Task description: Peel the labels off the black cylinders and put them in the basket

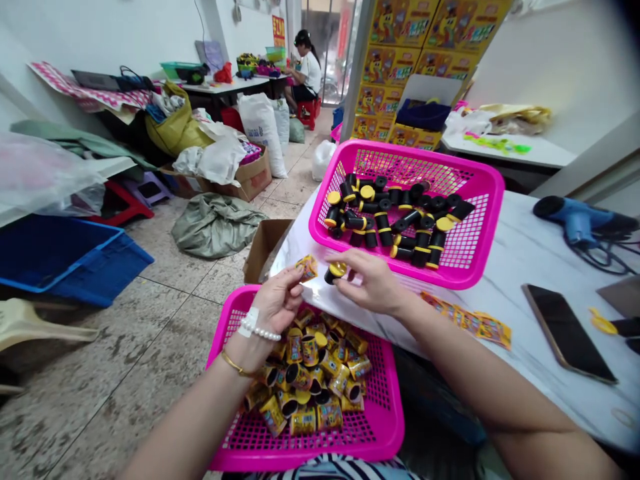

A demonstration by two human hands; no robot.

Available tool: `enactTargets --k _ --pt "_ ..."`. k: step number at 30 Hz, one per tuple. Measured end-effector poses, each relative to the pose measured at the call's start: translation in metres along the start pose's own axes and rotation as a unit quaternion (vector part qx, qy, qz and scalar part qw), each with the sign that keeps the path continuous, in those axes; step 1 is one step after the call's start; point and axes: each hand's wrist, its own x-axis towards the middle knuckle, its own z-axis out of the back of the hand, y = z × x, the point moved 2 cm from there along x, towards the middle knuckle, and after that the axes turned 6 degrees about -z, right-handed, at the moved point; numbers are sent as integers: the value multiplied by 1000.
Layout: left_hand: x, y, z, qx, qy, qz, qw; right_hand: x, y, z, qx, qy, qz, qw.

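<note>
My left hand (283, 293) pinches a small yellow printed label (307, 267) above the table's front edge. To its right, my right hand (367, 280) grips a short black canister with a yellow lid (335, 272). Label and canister are apart. Behind my hands, a pink basket (480, 267) on the table holds many plain black canisters with yellow lids. Below my hands, a second pink basket (390, 400) contains canisters wrapped in yellow printed labels. A row of yellow labels (470, 320) lies on the white table (515, 267) beside my right forearm.
A phone (570, 333) and a blue heat gun (580, 220) lie on the table's right side. A cardboard box (267, 248) stands by its left edge. Farther left is a blue crate (70, 257). A person (309, 70) sits at a far table.
</note>
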Motion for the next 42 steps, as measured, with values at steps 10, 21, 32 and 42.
enactTargets --k 10,21,32,42 --pt "-6 -4 -1 -25 -18 37 999 6 -14 2 358 -76 -139 920" --pt "-2 7 -7 -70 16 38 997 1 -19 -16 352 -85 -155 919" --pt "-6 8 -9 -14 29 36 999 -9 -9 -19 220 -74 -74 970" --pt "-17 2 -8 86 46 -76 992 -7 -9 -17 226 -125 -56 965"
